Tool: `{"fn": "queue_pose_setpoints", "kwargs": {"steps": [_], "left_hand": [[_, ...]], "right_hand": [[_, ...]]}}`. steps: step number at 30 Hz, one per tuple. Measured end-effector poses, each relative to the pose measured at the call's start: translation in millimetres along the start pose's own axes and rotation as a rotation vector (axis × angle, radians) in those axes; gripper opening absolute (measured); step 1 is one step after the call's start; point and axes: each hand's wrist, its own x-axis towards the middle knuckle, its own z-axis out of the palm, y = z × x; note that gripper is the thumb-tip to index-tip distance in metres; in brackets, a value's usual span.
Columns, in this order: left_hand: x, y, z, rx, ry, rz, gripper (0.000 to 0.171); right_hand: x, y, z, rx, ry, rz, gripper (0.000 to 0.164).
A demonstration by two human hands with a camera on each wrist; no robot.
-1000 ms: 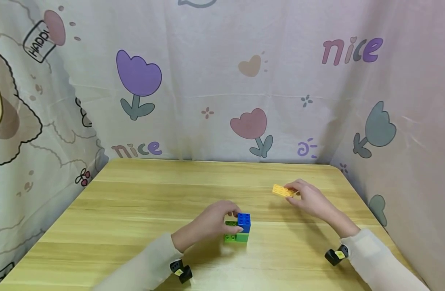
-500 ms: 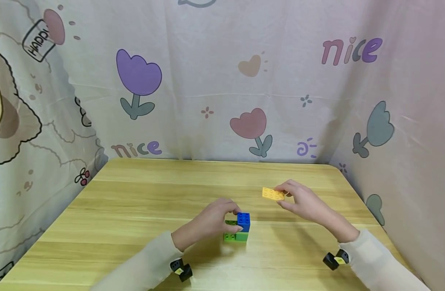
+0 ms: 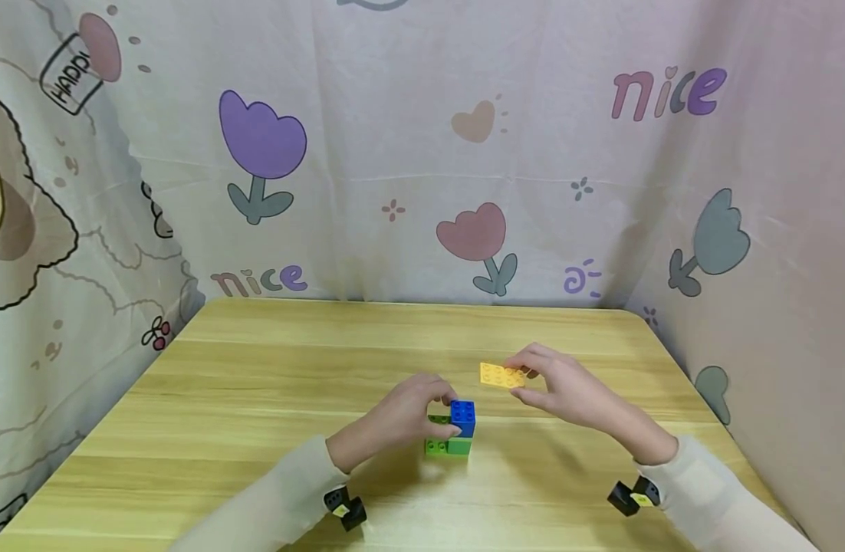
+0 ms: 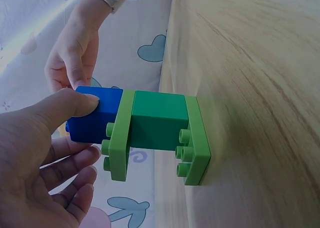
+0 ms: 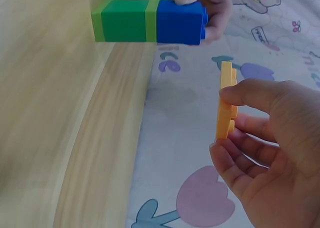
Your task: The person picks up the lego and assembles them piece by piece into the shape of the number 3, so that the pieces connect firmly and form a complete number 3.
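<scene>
My left hand (image 3: 405, 418) pinches a blue brick (image 3: 462, 418) at the top of a small stack. Below the blue brick, the left wrist view shows a thin light green plate (image 4: 121, 138), a darker green brick (image 4: 159, 119) and another light green plate (image 4: 198, 143) at the bottom, on the table. Both plates stick out past the bricks, with bare studs. My right hand (image 3: 567, 387) pinches a thin yellow plate (image 3: 500, 376) by one end, raised to the right of the stack and a little beyond it. Its studs face up.
A wooden table (image 3: 312, 368) carries the stack near its middle. Behind and along both sides hangs a printed curtain (image 3: 367, 153). Each wrist wears a small black camera; the right one (image 3: 632, 497) hangs below the sleeve.
My right hand has moved left with the yellow plate, bringing it closer to the stack. My left hand stays on the blue brick, and the stack has not moved.
</scene>
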Motion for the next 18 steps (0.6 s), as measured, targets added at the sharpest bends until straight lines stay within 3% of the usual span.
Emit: {"fn": "queue_pose_setpoints", "kwargs": {"steps": [10, 18], "left_hand": [[2.7, -1.3, 0.1, -0.024, -0.012, 0.017, 0.025], [3.5, 0.7, -1.2, -0.031, -0.026, -0.006, 0.027]], "right_hand": [[3, -12, 1, 0.022, -0.040, -0.079, 0.033], [4, -19, 2, 0.024, -0.055, -0.140, 0.033]]}}
